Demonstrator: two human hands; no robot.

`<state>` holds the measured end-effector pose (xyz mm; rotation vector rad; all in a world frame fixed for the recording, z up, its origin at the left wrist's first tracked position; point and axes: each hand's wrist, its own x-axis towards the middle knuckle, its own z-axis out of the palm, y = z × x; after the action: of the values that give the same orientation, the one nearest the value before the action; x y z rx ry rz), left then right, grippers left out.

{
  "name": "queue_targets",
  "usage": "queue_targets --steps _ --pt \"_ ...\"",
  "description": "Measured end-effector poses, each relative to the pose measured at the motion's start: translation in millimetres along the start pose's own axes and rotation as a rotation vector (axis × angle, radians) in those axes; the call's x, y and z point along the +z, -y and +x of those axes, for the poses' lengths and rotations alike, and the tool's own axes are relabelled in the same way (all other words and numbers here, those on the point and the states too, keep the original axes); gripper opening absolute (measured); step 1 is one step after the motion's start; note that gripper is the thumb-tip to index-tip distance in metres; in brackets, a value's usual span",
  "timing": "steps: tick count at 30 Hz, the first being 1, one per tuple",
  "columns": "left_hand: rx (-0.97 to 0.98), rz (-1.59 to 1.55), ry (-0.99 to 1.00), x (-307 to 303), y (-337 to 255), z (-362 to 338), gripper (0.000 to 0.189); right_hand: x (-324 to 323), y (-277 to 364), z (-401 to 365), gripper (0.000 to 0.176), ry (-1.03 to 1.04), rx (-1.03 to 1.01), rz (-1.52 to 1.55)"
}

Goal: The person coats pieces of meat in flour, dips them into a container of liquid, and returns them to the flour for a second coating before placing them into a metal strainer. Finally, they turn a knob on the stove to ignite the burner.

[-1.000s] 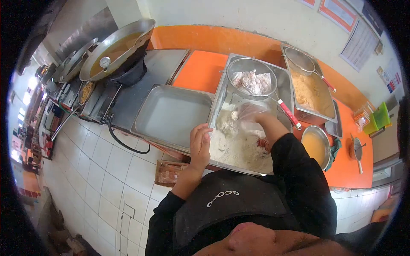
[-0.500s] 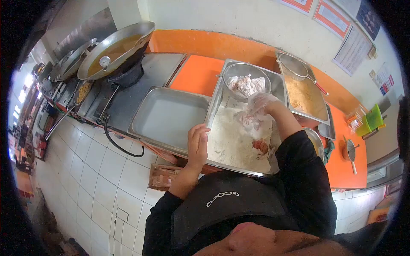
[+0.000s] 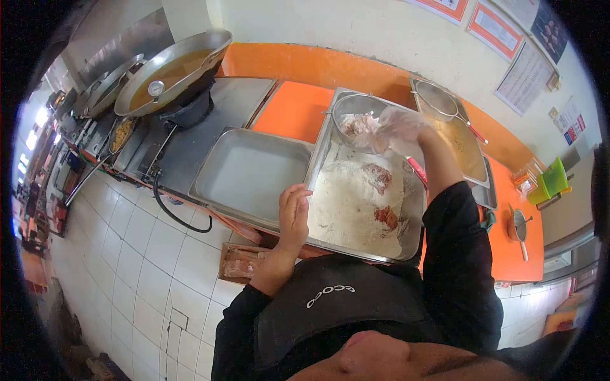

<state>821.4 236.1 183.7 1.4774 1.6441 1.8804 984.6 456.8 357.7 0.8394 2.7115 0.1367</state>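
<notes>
My left hand [image 3: 294, 213] grips the left edge of a deep metal tray [image 3: 416, 241] with its fingers bent over the rim. White flour [image 3: 343, 203] covers the tray's bottom. My right hand [image 3: 401, 132], in a clear plastic glove, is at the right side of a wire sieve [image 3: 346, 108] at the tray's far end. Motion blur and the loose glove hide its fingers. Floured meat [image 3: 357, 123] lies in the sieve, partly behind the glove. One lightly dusted piece of meat [image 3: 378, 178] and a redder piece of meat [image 3: 386, 218] lie in the flour.
A shallow metal pan [image 3: 254, 165] stands left of the tray. Further left, a wok of oil [image 3: 171, 76] carries a thermometer [image 3: 156, 89]. Right of the tray are a crumb-filled pan [image 3: 467, 152] with a second strainer [image 3: 437, 101], and a green container [image 3: 551, 181].
My right hand has lifted from the flour and moved up and right to the sieve. A dusted meat piece now shows where the hand was. My left hand stays put.
</notes>
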Motion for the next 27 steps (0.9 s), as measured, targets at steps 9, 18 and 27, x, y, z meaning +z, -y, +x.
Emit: queue_targets --steps 9,18,27 --pt "0.014 0.03 0.019 -1 -9 1 0.026 203 124 48 0.033 0.095 -0.402 0.588" --pt "0.026 0.036 0.025 -3 -5 1 0.03 146 139 38 0.043 0.3 -0.392 0.487" --pt "-0.012 0.035 0.019 -2 -7 0 0.03 220 77 75 0.036 0.1 -0.137 0.701"
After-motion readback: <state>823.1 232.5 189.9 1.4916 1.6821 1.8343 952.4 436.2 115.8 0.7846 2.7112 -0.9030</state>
